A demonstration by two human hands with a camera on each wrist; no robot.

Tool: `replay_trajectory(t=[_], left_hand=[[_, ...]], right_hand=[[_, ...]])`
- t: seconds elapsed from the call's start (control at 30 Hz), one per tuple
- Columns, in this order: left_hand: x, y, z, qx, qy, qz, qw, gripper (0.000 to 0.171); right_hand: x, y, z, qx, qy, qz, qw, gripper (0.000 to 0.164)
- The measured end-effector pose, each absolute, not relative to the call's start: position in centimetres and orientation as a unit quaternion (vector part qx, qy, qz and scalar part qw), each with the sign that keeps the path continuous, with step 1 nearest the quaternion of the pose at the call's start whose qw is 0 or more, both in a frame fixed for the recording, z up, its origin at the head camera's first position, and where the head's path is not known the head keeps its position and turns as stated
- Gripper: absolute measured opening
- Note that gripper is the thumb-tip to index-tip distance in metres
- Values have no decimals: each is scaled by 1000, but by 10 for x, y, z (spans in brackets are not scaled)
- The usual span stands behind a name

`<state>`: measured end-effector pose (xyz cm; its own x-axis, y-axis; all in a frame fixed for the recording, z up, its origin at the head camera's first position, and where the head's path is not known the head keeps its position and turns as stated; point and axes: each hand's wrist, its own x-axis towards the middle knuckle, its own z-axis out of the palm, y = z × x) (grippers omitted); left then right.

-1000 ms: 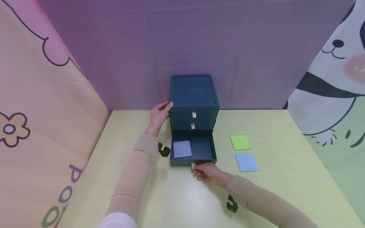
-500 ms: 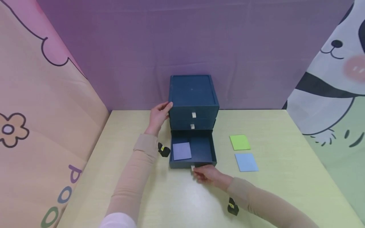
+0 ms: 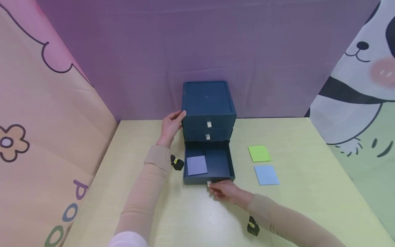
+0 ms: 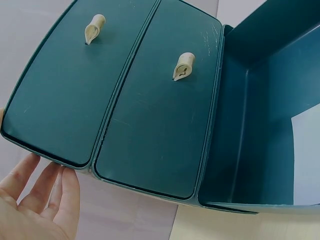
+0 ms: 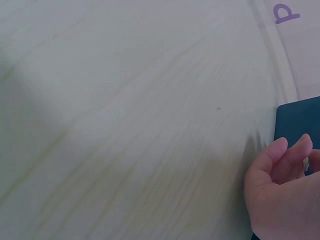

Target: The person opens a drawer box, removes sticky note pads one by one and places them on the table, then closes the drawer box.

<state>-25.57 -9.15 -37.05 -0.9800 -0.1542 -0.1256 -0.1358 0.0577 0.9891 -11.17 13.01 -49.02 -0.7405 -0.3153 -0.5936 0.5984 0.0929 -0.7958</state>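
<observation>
A dark blue drawer cabinet stands at the back of the table. Its bottom drawer is pulled out, and a purple square pad lies in the left part. My left hand rests against the cabinet's left side, thumb near the top front corner; in the left wrist view its fingers lie nearly straight along that side. With my right hand I pinch the light pull tab on the bottom drawer's front. The right wrist view shows those fingers curled, the tab mostly hidden.
A green square pad and a blue one lie on the table to the right of the drawer. Two upper drawers with light tabs are closed. A purple cloth hangs behind the cabinet.
The bottom drawer has slid a little further out toward me, with the purple pad in it and my right hand on its tab. My left hand has stayed against the cabinet's side.
</observation>
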Motion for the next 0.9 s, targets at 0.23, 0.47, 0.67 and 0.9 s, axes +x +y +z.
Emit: replay_trajectory(t=[0.23, 0.47, 0.67, 0.9], left_hand=[[-255, -92, -370, 99, -730, -676, 6, 53], [-256, -93, -371, 101, -729, -677, 8, 53], [-255, -93, -371, 102, -730, -676, 5, 53], [-255, -92, -371, 102, -726, -680, 11, 52]], right_hand=[[-110, 131, -492, 106, 654, -663, 349, 24], [-106, 132, -492, 94, 653, -660, 360, 24], [-102, 134, -493, 78, 640, -655, 395, 29], [-103, 137, -491, -17, 677, -566, 470, 33]])
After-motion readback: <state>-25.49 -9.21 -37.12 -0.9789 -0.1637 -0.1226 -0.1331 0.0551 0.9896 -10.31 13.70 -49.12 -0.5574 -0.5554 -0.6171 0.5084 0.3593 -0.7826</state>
